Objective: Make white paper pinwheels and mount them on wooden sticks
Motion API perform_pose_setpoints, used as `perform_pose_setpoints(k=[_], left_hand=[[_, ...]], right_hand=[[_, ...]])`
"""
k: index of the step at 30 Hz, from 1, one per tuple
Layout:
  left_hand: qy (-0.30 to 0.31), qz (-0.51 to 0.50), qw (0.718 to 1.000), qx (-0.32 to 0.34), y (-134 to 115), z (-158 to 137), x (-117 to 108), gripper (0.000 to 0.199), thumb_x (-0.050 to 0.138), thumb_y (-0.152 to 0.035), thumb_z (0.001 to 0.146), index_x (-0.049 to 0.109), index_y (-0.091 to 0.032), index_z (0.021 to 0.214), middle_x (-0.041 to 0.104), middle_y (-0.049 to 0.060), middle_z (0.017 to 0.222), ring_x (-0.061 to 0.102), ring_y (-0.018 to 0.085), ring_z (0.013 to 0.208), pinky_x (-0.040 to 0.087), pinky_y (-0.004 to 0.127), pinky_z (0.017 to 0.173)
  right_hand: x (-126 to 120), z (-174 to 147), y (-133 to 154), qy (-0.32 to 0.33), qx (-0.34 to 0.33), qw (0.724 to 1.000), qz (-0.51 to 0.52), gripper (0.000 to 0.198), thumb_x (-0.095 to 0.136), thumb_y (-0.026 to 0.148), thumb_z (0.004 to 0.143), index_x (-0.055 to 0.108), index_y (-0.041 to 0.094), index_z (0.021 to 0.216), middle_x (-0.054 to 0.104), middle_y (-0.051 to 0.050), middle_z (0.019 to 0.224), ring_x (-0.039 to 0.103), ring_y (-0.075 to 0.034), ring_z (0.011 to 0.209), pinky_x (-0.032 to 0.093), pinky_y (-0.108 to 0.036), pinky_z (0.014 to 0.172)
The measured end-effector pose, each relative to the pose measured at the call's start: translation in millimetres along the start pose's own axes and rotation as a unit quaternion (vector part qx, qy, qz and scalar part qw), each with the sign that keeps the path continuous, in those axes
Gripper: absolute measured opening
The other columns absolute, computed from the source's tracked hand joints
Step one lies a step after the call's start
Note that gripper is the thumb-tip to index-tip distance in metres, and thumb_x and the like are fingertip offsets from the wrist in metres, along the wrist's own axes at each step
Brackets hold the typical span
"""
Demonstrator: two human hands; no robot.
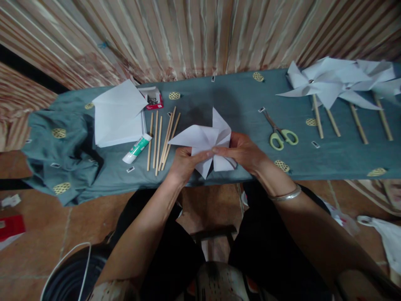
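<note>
A white paper pinwheel (pixel 205 136) without a stick is held between both hands over the front of the cloth-covered table. My left hand (pixel 184 163) grips its left side, the thumb pressed near the middle. From the right, my right hand (pixel 244 152) pinches it, thumb meeting the left thumb at the centre; the fingers behind the paper are hidden. Several wooden sticks (pixel 159 142) lie left of the pinwheel. Green-handled scissors (pixel 283 138) rest to the right of my right hand, blades pointing away.
A stack of white paper (pixel 119 117) lies at the left, beside a small red box of metal pins (pixel 153 98) and a glue tube (pixel 137 148). Several finished pinwheels (pixel 332 81) on sticks lie at the back right. The teal tablecloth (pixel 238 96) is bunched up at the far left.
</note>
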State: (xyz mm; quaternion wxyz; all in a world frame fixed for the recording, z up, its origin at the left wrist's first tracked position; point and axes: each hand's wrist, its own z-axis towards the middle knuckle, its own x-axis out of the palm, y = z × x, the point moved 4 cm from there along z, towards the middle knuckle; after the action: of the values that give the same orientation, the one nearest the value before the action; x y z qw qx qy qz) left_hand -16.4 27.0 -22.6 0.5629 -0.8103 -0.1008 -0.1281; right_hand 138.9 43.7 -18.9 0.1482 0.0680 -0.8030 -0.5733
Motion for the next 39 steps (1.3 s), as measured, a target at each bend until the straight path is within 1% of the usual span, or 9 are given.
perform_pose_setpoints(k=[3,9,14,19,26,30,33,35,39], left_hand=[[0.012,-0.019,1.0,-0.011,1.2,-0.5,0.9,0.037,0.096,-0.037,0.044,0.076,-0.015,0.066,0.075,0.004,0.07,0.069,0.018,0.069,0.054,0.033,0.075],[0.021,-0.022,0.999,-0.026,1.9,-0.8,1.6,0.038,0.096,-0.038,0.044,0.076,-0.015,0.066,0.076,0.005,0.071,0.07,0.02,0.069,0.055,0.034,0.075],[0.025,-0.032,0.998,-0.038,1.3,-1.7,2.8,0.038,0.096,-0.039,0.042,0.076,-0.016,0.066,0.077,0.005,0.071,0.07,0.019,0.067,0.055,0.033,0.073],[0.016,-0.03,0.998,-0.047,2.4,-3.0,2.4,0.039,0.095,-0.037,0.043,0.076,-0.015,0.069,0.077,0.006,0.074,0.07,0.02,0.069,0.055,0.034,0.074],[-0.022,-0.01,0.999,-0.028,3.5,-4.3,-0.4,0.032,0.093,-0.033,0.046,0.076,-0.014,0.066,0.075,0.005,0.07,0.067,0.017,0.064,0.052,0.03,0.067],[-0.054,0.01,0.998,-0.01,2.1,-5.8,-2.4,0.027,0.09,-0.03,0.048,0.077,-0.015,0.067,0.075,0.003,0.068,0.064,0.015,0.061,0.05,0.027,0.065],[-0.071,0.015,0.997,-0.018,2.1,-6.4,-3.2,0.024,0.089,-0.03,0.048,0.075,-0.015,0.061,0.072,0.001,0.062,0.06,0.012,0.056,0.046,0.025,0.059],[-0.077,0.009,0.997,-0.023,2.4,-6.3,-3.3,0.024,0.088,-0.031,0.049,0.076,-0.015,0.062,0.071,0.0,0.061,0.058,0.012,0.054,0.044,0.024,0.057],[-0.085,-0.015,0.996,-0.037,4.7,-5.8,-4.4,0.024,0.089,-0.029,0.047,0.075,-0.015,0.061,0.07,0.0,0.059,0.057,0.011,0.052,0.043,0.024,0.056]], right_hand=[[0.5,-0.2,-0.1,0.008,0.006,1.0,0.015,0.046,0.089,0.043,0.059,0.073,0.018,0.094,0.079,-0.005,0.093,0.073,-0.022,0.083,0.059,-0.038,0.079],[0.2,-1.1,1.7,0.002,0.018,1.0,0.019,0.046,0.091,0.042,0.056,0.074,0.019,0.092,0.08,-0.005,0.095,0.073,-0.021,0.082,0.059,-0.036,0.077],[0.0,-1.7,3.6,-0.005,0.022,0.999,0.026,0.044,0.092,0.04,0.053,0.075,0.02,0.088,0.08,-0.003,0.091,0.073,-0.02,0.079,0.059,-0.034,0.075],[-1.4,-0.3,1.2,0.013,0.015,1.0,0.003,0.046,0.091,0.044,0.056,0.075,0.02,0.092,0.08,-0.005,0.096,0.073,-0.022,0.084,0.06,-0.037,0.079],[-1.6,0.9,-0.3,-0.002,0.018,1.0,0.0,0.043,0.091,0.039,0.055,0.075,0.019,0.089,0.08,-0.005,0.094,0.073,-0.022,0.084,0.059,-0.038,0.08],[1.7,1.9,0.5,-0.001,0.026,1.0,0.01,0.045,0.092,0.038,0.052,0.074,0.017,0.088,0.08,-0.005,0.089,0.073,-0.02,0.078,0.058,-0.035,0.076],[3.6,3.2,1.5,-0.011,0.026,1.0,0.006,0.046,0.092,0.037,0.051,0.073,0.018,0.088,0.08,-0.003,0.085,0.072,-0.019,0.073,0.058,-0.033,0.071],[4.0,4.0,1.9,-0.02,0.022,1.0,-0.007,0.046,0.092,0.037,0.049,0.073,0.018,0.087,0.079,-0.003,0.082,0.071,-0.019,0.069,0.057,-0.032,0.066],[4.4,4.1,2.0,-0.025,0.023,0.999,-0.041,0.048,0.092,0.039,0.052,0.074,0.017,0.09,0.079,-0.004,0.084,0.072,-0.022,0.071,0.057,-0.032,0.065]])
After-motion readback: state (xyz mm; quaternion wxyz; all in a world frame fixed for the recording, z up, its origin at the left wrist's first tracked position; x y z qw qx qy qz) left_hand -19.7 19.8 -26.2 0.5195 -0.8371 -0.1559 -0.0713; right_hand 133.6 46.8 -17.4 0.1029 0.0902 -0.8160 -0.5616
